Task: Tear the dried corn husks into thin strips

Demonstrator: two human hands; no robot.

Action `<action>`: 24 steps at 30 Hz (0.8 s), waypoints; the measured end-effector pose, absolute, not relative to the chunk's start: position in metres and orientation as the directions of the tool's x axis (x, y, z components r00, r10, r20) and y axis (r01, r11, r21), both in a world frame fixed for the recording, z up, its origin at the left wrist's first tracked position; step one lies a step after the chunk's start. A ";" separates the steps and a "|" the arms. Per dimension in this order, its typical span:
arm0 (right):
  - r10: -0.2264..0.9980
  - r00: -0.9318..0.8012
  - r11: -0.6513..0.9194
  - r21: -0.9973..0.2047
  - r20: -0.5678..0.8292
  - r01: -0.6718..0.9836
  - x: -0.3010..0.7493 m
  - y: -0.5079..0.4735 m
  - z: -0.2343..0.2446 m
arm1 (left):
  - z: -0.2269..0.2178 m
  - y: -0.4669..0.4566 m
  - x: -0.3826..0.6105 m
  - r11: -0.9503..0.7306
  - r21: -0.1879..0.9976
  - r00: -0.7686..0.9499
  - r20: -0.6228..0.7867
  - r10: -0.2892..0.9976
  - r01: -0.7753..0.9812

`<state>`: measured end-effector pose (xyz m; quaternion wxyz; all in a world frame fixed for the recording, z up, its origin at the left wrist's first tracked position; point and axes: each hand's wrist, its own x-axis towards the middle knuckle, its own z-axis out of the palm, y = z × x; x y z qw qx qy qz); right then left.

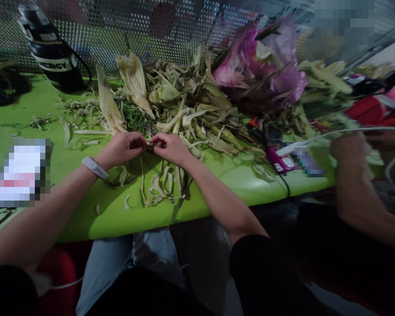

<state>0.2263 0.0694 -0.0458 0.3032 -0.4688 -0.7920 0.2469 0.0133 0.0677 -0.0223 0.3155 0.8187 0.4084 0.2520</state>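
So I've got this small dark strip (150, 146) pinched up between my two hands, just above the green table (118, 219) and right in front of the husk pile (213, 118). It looks like its long axis runs sideways, from one hand to the other, though most of it is buried in my fingers, so I honestly can't tell which end is which.

My left hand (126, 147) is curled, thumb and fingertips nipped together on the strip's left end. My right hand (169, 147) is pretty much the mirror of that, fingers bent in and pinching the right end. The two sets of fingertips are almost touching.

Below my hands there's a bunch of pale husk strips (164, 186) lying loose, mostly pointing toward the table edge by my lap. Just past my left hand, one dry husk (108, 103) leans with its tip up and away from me.
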 end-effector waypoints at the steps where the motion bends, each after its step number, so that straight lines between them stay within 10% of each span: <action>1: 0.897 -0.369 0.429 -0.681 0.244 0.593 0.226 0.069 -0.045 | -0.023 0.068 0.013 -0.474 0.725 0.554 0.153 0.818 0.500; 24: 0.918 -0.397 0.255 -0.755 -0.007 0.604 0.278 0.077 -0.007 | -0.028 0.075 0.012 -0.552 0.418 0.504 0.230 0.833 0.722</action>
